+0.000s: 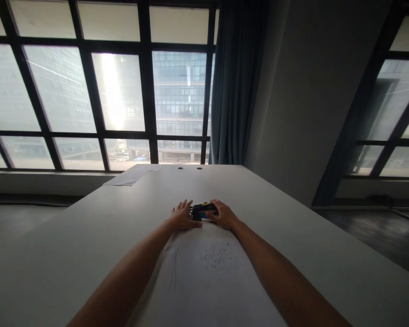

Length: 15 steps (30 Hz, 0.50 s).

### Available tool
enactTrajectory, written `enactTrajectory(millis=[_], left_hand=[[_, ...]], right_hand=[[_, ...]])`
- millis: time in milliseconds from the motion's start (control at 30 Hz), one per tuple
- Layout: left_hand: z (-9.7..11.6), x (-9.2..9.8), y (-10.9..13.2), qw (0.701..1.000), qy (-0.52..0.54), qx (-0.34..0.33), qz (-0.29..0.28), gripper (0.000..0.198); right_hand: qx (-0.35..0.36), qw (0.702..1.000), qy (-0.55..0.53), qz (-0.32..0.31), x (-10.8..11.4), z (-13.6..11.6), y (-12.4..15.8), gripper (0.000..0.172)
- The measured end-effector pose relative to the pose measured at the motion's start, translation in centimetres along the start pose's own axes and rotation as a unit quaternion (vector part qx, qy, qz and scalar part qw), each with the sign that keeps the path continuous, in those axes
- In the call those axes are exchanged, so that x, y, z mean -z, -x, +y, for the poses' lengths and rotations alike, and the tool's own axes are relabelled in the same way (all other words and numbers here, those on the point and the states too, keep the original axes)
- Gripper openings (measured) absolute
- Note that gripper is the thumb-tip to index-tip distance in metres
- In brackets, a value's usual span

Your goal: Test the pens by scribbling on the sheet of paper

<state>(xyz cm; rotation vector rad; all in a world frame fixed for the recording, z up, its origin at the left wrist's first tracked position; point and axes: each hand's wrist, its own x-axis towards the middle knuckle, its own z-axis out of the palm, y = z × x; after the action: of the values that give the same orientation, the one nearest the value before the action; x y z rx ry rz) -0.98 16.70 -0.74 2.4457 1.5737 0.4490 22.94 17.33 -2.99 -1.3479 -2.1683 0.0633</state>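
A bundle of pens [204, 211], dark with touches of blue, red, white and yellow, lies across the table just beyond a sheet of paper [204, 281] with pencil-like scribbles and lines. My left hand [182, 218] rests at the bundle's left end, its fingers stretched out and its thumb along the near side. At the right end, my right hand [224, 215] curves its fingers over the pens, thumb on the near side. The pens are partly hidden by both hands, so single ones are hard to tell apart.
The long white table [275, 227] reaches toward the window. Several loose sheets [129, 176] lie at its far left edge. Two dark round spots [189, 168] mark the far end. Beyond hangs a blue-grey curtain [236, 91] beside a wall.
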Motion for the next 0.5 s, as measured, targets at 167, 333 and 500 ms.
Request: enactTrajectory(millis=[167, 333, 500], left_hand=[[-0.1, -1.1, -2.6, 0.996, 0.013, -0.085, 0.017, 0.107], [-0.2, -1.6, -3.2, 0.987, 0.039, -0.147, 0.061, 0.082], [-0.1, -1.5, -3.2, 0.983, 0.023, -0.158, 0.089, 0.062]], right_hand=[[0.017, 1.000, 0.003, 0.005, 0.0, -0.9, -0.1, 0.069], [0.046, 0.998, -0.025, 0.033, 0.0, -1.4, -0.2, 0.050], [0.051, 0.997, -0.048, 0.023, 0.1, -1.7, -0.3, 0.035]])
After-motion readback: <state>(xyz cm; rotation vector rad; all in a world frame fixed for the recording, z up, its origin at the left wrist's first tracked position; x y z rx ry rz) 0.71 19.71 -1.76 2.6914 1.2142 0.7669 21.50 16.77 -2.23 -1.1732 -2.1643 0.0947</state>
